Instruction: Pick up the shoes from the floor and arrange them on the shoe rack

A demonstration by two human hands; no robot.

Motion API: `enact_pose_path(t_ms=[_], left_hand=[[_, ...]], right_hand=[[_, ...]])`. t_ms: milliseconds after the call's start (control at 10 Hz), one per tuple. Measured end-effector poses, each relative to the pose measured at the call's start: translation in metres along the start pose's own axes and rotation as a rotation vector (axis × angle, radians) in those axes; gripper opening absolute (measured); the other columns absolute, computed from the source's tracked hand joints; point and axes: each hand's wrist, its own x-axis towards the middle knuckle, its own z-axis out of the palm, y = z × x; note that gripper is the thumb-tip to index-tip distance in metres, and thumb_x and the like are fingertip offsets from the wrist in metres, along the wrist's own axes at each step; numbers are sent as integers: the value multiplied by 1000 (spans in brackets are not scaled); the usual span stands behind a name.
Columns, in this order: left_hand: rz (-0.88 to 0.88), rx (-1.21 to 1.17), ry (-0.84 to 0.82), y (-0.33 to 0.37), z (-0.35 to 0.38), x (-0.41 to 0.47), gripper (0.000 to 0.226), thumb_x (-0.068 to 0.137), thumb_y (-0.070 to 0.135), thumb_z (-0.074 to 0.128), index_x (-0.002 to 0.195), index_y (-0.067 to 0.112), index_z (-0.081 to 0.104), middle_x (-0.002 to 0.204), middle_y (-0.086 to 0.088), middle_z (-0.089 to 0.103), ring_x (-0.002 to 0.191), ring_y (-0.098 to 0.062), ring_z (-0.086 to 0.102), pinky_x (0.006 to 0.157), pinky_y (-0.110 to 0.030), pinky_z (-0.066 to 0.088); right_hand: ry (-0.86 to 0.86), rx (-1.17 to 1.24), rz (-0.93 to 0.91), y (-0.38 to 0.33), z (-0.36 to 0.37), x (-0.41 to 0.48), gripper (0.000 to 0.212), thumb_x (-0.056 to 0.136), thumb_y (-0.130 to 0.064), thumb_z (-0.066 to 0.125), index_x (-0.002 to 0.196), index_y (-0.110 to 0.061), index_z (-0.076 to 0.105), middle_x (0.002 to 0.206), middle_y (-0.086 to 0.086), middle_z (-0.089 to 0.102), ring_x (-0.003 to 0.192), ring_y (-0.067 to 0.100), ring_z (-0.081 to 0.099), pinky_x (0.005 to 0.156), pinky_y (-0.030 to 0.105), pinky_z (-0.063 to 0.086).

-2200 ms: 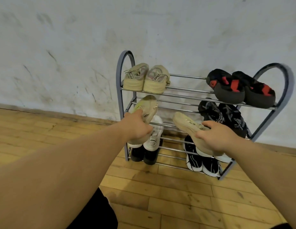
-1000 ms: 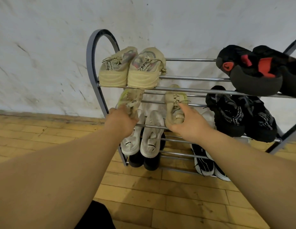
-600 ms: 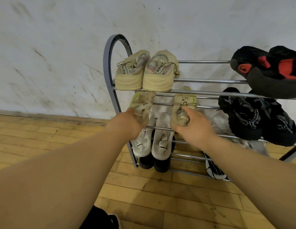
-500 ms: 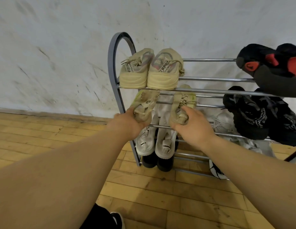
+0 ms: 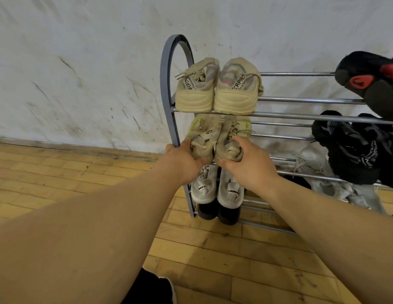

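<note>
A metal shoe rack (image 5: 168, 88) with chrome bars stands against the white wall. Two beige sneakers with yellow-green tags lie side by side at the left end of its second shelf, toes toward the wall. My left hand (image 5: 182, 161) grips the heel of the left beige sneaker (image 5: 204, 137). My right hand (image 5: 250, 163) grips the heel of the right beige sneaker (image 5: 231, 139). The two shoes touch each other.
A cream pair (image 5: 217, 88) sits on the top shelf above. White sneakers (image 5: 217, 185) and dark shoes (image 5: 217, 212) fill the shelves below. Black knit shoes (image 5: 353, 148), a black-and-red pair (image 5: 371, 77) and a pale shoe (image 5: 316, 165) sit on the right. The floor (image 5: 81, 178) is wood.
Both hands carried the beige sneakers from in front of the rack onto the second shelf, turned them toe-first and brought them together at the left end. The view moved closer.
</note>
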Motion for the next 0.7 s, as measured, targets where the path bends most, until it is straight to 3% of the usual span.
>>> enact_pose_path(t_ms=[400,600,700], left_hand=[[-7,5,13,2,4,4,93,85,73,57,160,38,15,146,-15,30,123,-38,52,100,-49,52],[-14,41,-17,8,4,-3,90,88,71,53,161,38,11,146,-20,32,119,-38,50,91,-41,49],[-8,149,-52,17,-4,-18,87,92,61,50,162,28,10,151,-19,34,129,-37,42,93,-40,43]], right_hand=[[-10,-4,13,-3,0,-7,84,84,-50,76,155,-28,37,141,-1,58,117,17,58,86,28,44],[-161,-71,13,0,-13,-5,101,82,-56,74,161,-29,18,157,4,43,138,25,48,104,35,46],[-235,-150,-8,-4,-42,-20,100,83,-53,76,161,-27,20,161,7,35,143,26,40,111,36,39]])
